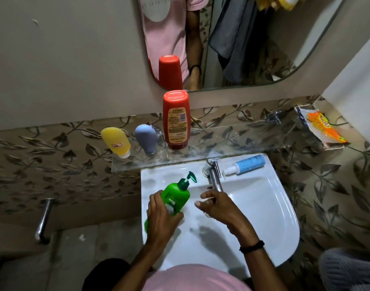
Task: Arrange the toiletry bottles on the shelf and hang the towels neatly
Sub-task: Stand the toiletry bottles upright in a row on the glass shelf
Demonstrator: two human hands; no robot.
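Observation:
My left hand (161,217) grips a green pump bottle (175,195) over the left side of the white sink (274,206), its dark green pump pointing up toward the shelf. My right hand (216,204) hovers just right of it with fingers apart, holding nothing. On the glass shelf (242,143) stand a yellow bottle (116,141), a grey-blue bottle (145,139) and a tall red bottle (176,119), all cap-down. A blue pump bottle (246,163) lies on its side on the sink's back rim. A grey towel (234,38) shows in the mirror.
A chrome tap (213,173) rises at the back of the sink between the two pump bottles. An orange-and-white packet (321,128) sits in a clear holder at the right. A metal pipe (43,219) sticks out at the lower left. Grey cloth (349,269) lies at the bottom right.

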